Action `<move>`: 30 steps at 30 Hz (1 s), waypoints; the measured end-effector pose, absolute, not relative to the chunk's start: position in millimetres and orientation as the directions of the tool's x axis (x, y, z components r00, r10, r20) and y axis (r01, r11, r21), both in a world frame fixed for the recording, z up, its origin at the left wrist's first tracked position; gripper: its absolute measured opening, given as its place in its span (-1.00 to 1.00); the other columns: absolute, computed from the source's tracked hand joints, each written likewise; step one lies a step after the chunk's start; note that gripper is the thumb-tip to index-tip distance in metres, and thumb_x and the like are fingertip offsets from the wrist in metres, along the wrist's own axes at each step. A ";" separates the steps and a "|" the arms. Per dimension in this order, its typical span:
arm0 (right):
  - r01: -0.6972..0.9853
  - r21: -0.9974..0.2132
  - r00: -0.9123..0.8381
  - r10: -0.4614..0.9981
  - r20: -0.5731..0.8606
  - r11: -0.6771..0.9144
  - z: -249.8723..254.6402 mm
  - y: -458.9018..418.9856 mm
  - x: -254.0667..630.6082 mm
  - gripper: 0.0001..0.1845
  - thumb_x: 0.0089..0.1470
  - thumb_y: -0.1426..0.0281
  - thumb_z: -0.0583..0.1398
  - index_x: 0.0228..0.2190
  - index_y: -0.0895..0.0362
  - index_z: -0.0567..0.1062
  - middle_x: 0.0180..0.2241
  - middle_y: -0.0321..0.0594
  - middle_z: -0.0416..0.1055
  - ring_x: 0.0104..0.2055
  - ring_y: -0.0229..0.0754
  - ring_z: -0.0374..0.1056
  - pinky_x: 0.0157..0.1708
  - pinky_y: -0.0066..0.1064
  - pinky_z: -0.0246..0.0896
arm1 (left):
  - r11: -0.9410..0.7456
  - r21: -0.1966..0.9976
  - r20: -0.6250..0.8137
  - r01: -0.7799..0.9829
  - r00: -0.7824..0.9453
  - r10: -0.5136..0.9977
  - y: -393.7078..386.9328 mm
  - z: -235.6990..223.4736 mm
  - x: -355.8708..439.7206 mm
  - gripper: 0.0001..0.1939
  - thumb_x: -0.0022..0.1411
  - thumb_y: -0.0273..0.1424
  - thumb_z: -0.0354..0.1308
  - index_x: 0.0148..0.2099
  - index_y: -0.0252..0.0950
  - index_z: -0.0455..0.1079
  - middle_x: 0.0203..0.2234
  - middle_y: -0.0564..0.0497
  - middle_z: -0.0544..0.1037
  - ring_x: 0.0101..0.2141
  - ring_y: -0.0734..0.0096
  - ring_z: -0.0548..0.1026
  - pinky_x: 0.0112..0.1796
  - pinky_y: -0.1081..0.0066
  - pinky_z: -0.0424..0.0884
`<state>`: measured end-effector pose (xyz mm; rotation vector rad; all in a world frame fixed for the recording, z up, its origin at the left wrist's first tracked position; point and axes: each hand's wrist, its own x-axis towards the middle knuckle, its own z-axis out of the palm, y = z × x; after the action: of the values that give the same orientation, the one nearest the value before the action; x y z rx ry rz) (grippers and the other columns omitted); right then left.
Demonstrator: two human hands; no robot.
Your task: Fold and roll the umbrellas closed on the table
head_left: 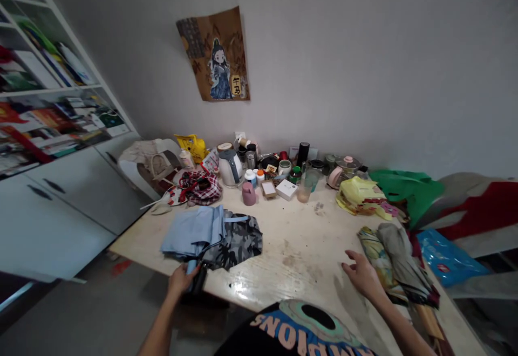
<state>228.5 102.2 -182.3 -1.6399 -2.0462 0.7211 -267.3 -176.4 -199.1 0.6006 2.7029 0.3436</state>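
Observation:
My left hand (181,278) is closed around the handles of two folded umbrellas at the table's near edge: a light blue umbrella (191,232) and a grey camouflage umbrella (238,242) lying side by side. My right hand (361,275) rests open on the pale tabletop (299,242), fingers spread, right beside a pile of folded umbrellas (394,261) at the right edge.
Along the wall stand a white kettle (230,166), a pink cup (249,194), jars, bottles, a small white box (286,189) and a glass teapot (343,168). Yellow packets (361,196) and green fabric (404,186) lie right. A bookshelf (48,102) stands left.

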 end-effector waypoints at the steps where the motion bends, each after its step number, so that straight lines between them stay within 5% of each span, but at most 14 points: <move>1: 0.753 -0.636 -0.217 0.976 0.001 0.168 -182.4 102.3 226.6 -0.59 -0.11 0.33 0.09 -0.20 0.26 0.46 -0.19 0.09 0.45 -0.44 -0.11 0.45 -0.23 -0.21 0.35 | 0.876 0.304 -0.284 0.374 -0.842 0.458 -176.6 -195.9 -270.9 -0.76 0.08 -0.20 0.10 -0.33 -0.26 0.40 -0.30 -0.18 0.61 -0.18 0.07 0.57 -0.24 0.35 0.40; 4: 0.745 -0.648 -0.230 0.973 -0.022 0.161 -183.8 102.4 225.0 -0.57 -0.11 0.33 0.09 -0.18 0.27 0.45 -0.19 0.11 0.46 -0.44 -0.12 0.46 -0.23 -0.22 0.35 | 0.880 0.256 -0.264 0.399 -0.847 0.461 -177.9 -177.2 -281.4 -0.81 0.07 -0.29 0.09 -0.32 -0.29 0.41 -0.31 -0.25 0.60 -0.17 -0.02 0.55 -0.23 0.28 0.40; 7: 0.737 -0.660 -0.240 0.969 -0.054 0.146 -183.4 102.1 226.7 -0.51 -0.11 0.31 0.08 -0.15 0.33 0.44 -0.15 0.19 0.45 -0.39 -0.10 0.47 -0.19 -0.22 0.35 | 0.880 0.168 -0.182 0.444 -0.863 0.470 -177.5 -132.4 -291.9 -0.68 0.08 -0.34 0.07 -0.10 -0.32 0.41 -0.22 -0.29 0.58 -0.12 -0.11 0.52 -0.19 0.17 0.38; 10: 0.737 -0.665 -0.225 0.972 -0.069 0.124 -179.9 101.0 228.7 -0.50 -0.12 0.31 0.07 -0.16 0.34 0.45 -0.13 0.21 0.45 -0.36 -0.08 0.47 -0.19 -0.22 0.36 | 0.827 -0.043 -0.070 0.560 -0.828 0.557 -175.8 -57.6 -298.0 -0.64 0.14 -0.32 0.08 -0.01 -0.26 0.40 -0.19 -0.21 0.57 -0.15 -0.03 0.52 -0.21 0.22 0.38; 15: 0.718 -0.686 -0.233 0.969 -0.083 0.114 -170.1 98.9 228.6 -0.54 -0.15 0.27 0.08 -0.22 0.27 0.48 -0.15 0.13 0.48 -0.38 -0.08 0.48 -0.21 -0.24 0.34 | 0.646 -0.258 0.113 0.718 -0.642 0.758 -176.8 86.3 -289.5 -0.79 0.12 -0.29 0.15 -0.18 -0.22 0.43 -0.20 0.11 0.50 -0.25 0.28 0.48 -0.17 0.34 0.32; 18: 0.686 -0.719 -0.253 0.963 -0.090 0.113 -160.7 98.6 224.2 -0.54 -0.16 0.26 0.09 -0.24 0.26 0.48 -0.16 0.10 0.49 -0.37 -0.09 0.48 -0.22 -0.26 0.34 | 0.443 -0.132 0.152 0.887 -0.424 0.893 -158.7 143.5 -275.0 -0.70 0.01 -0.23 0.22 -0.22 -0.30 0.43 -0.25 0.15 0.47 -0.28 0.37 0.44 -0.13 0.36 0.28; 23: 0.633 -0.760 -0.265 0.964 -0.031 0.149 -141.7 97.5 217.0 -0.55 -0.17 0.25 0.09 -0.25 0.25 0.49 -0.19 0.05 0.51 -0.39 -0.11 0.46 -0.24 -0.28 0.34 | 0.237 0.301 -0.054 0.924 -0.231 0.971 -79.9 160.7 -237.0 -0.74 -0.06 -0.31 0.26 -0.29 -0.33 0.45 -0.45 0.12 0.52 -0.42 0.47 0.44 -0.28 0.49 0.32; 28: 0.632 -0.759 -0.207 0.978 0.026 0.154 -130.4 91.7 228.9 -0.57 -0.18 0.25 0.10 -0.27 0.22 0.50 -0.24 -0.01 0.53 -0.39 -0.11 0.46 -0.24 -0.29 0.33 | -0.033 0.263 -0.014 0.964 0.038 0.999 -22.9 159.9 -181.7 -0.89 -0.13 -0.50 0.26 -0.44 -0.24 0.48 -0.48 0.12 0.53 -0.37 0.38 0.46 -0.21 0.46 0.30; 30: 0.648 -0.748 -0.191 0.981 0.022 0.143 -124.2 87.4 235.4 -0.59 -0.18 0.26 0.10 -0.29 0.20 0.50 -0.24 -0.03 0.53 -0.38 -0.11 0.45 -0.23 -0.29 0.32 | -0.102 0.345 -0.004 0.933 0.110 0.994 -9.2 160.6 -153.8 -0.85 -0.17 -0.55 0.29 -0.48 -0.22 0.49 -0.50 0.11 0.51 -0.34 0.32 0.47 -0.13 0.39 0.29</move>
<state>235.4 87.4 -124.2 -1.5545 -1.9050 0.8370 -153.8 -9.2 160.6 2.1282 1.9072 0.3348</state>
